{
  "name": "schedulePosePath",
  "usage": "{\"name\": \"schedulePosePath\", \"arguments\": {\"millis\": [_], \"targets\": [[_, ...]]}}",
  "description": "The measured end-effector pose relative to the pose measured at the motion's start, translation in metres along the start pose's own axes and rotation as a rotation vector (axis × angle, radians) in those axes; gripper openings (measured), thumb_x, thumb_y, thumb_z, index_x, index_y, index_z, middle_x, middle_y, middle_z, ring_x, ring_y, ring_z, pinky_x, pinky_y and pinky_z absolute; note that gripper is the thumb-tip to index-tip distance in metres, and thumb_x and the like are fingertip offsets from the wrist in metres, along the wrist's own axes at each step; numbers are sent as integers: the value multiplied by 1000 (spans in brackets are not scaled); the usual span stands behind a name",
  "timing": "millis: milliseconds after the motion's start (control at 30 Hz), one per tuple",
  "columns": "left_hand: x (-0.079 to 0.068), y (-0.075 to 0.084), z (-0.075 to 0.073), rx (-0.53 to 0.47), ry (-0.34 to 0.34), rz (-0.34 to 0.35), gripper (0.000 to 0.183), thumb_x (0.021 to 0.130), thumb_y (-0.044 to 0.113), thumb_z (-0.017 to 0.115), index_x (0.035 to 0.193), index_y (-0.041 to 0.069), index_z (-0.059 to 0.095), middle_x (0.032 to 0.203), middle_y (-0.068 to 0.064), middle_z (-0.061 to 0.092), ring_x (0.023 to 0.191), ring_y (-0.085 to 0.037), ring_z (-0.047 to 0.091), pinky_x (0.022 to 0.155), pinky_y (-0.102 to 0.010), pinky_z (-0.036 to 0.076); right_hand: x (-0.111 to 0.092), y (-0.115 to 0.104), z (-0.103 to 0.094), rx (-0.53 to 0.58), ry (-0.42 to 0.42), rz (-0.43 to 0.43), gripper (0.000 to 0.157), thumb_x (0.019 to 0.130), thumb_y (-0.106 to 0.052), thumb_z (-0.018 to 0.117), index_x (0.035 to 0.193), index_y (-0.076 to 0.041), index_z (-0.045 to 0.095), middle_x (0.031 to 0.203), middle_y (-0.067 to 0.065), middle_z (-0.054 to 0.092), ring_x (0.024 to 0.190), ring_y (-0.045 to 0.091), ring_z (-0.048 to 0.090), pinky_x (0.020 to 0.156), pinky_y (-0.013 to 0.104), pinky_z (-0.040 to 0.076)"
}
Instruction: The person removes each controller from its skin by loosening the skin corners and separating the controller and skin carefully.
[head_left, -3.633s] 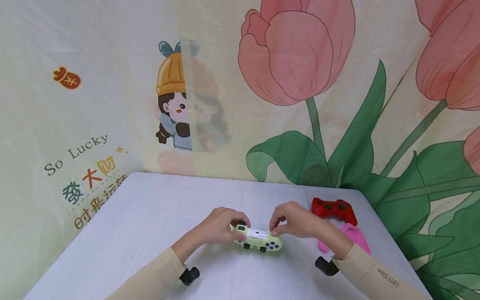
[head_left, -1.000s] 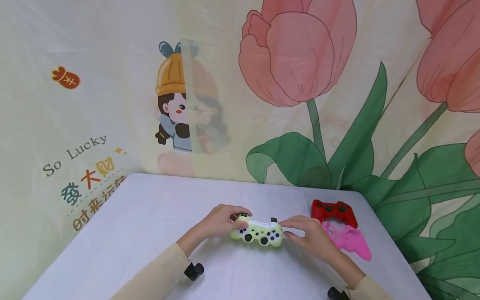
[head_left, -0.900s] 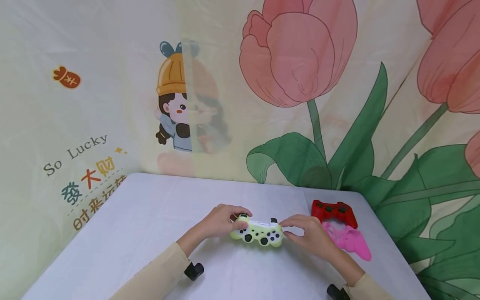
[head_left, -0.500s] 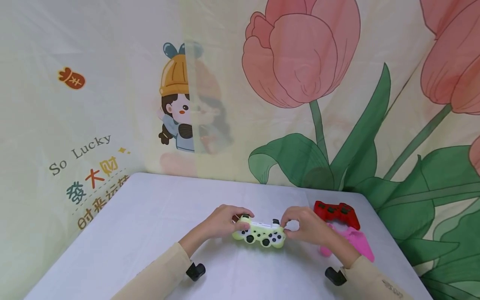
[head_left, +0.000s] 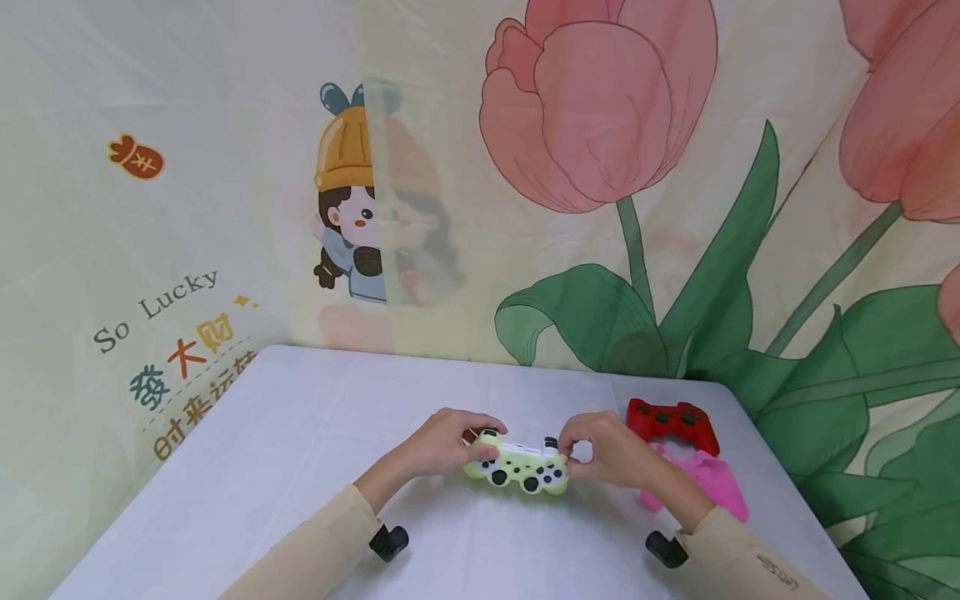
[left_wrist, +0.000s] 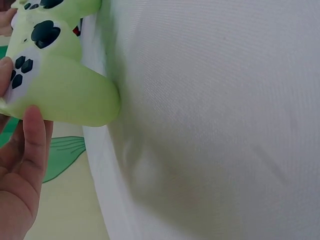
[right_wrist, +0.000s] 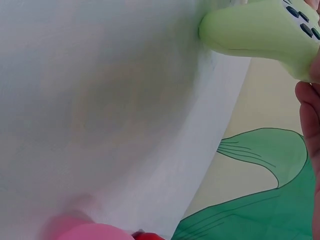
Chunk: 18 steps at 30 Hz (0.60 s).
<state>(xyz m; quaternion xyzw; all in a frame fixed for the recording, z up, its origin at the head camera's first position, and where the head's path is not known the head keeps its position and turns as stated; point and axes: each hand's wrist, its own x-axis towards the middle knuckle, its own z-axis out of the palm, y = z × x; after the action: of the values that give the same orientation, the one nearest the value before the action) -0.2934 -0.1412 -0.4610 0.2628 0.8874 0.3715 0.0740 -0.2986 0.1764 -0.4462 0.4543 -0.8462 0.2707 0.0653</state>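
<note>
Rising behind white tabletop (head_left: 337,396) and green controller (head_left: 519,465): backdrop (head_left: 442,337) (pink tulips (head_left: 600,108)).

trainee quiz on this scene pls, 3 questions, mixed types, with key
1. True or false: the left hand holds the pale green game controller with black thumbsticks.
2. On the table covered in white cloth, the bright pink, gamepad-shaped piece lies, from the person's view: (a) left, (b) centre, (c) right?
3. Fill in: a shiny red, gamepad-shaped piece lies just ___ the pink one, seen from the person.

Key: 1 true; 2 c; 3 beyond.
</note>
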Motion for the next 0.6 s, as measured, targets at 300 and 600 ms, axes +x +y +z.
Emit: {"name": "schedulePosePath", "arguments": {"millis": [300, 600], "targets": [[0, 1, -1, -9, -21, 9, 36, 96, 33, 81, 130, 27, 75, 109, 14, 74, 94, -6, 69, 80, -29, 54, -8, 0, 2, 1, -26, 19, 28, 79, 1, 86, 86, -23, 76, 90, -15, 73, 84, 2, 66, 79, 31, 63], [5, -2, -4, -15, -36, -2, 38, 97, 35, 79, 133, 24, 74, 108, 15, 73, 93, -7, 68, 80, -30, 54, -21, 9, 10, 16, -11, 3, 25, 77, 3, 85, 84, -19, 76, 87, -14, 73, 80, 4, 67, 77, 27, 62]]}}
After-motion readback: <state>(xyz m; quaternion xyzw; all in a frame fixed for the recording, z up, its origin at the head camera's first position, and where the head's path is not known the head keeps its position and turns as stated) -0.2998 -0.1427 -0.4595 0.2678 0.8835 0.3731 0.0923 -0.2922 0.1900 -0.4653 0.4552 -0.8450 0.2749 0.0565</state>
